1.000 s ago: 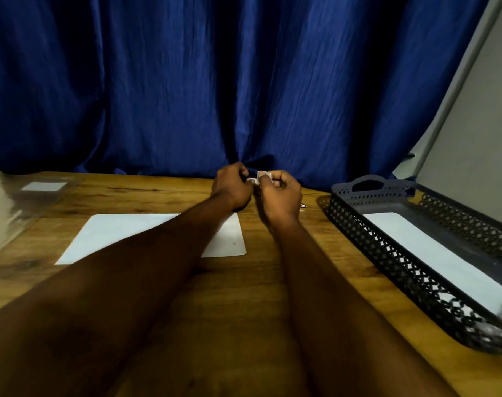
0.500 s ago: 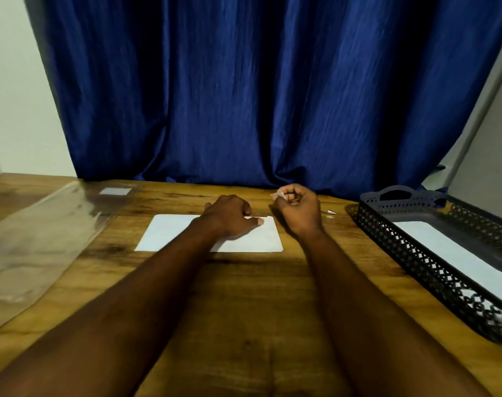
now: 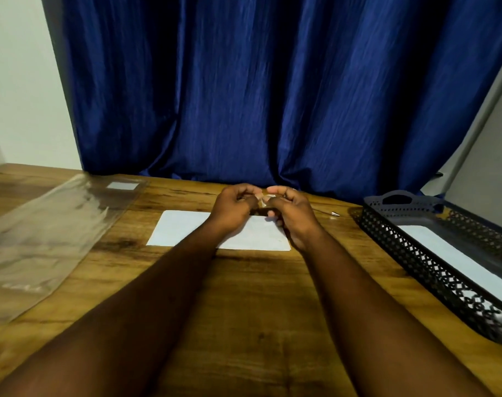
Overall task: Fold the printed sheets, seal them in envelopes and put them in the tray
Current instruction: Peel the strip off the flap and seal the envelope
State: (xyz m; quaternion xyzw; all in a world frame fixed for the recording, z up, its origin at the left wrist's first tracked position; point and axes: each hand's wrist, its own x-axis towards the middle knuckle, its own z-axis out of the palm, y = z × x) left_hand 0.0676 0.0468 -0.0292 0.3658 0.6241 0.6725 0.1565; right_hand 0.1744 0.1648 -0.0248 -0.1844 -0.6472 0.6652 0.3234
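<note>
My left hand (image 3: pixel 235 207) has come off the envelope (image 3: pixel 252 234) and risen to meet my right hand (image 3: pixel 294 214) again, so both now work together just above the envelope's far edge. Half a second ago the left palm lay flat on the white paper while the right hand alone held the small scrap. Now the fingers of both hands are curled shut, pinching a small pale, partly see-through scrap (image 3: pixel 263 198) between them. I judge it to be tape or a peel-off strip for sealing, though it is too small to be sure. That suggests the sealing step is in hand, not finished.

The envelope lies flat on the wooden table (image 3: pixel 244 296), partly under my wrists. The black mesh tray (image 3: pixel 401 233) stands well apart to the right, already holding a white envelope (image 3: pixel 459 259). A clear plastic sleeve (image 3: pixel 43 230) rests at the left.
</note>
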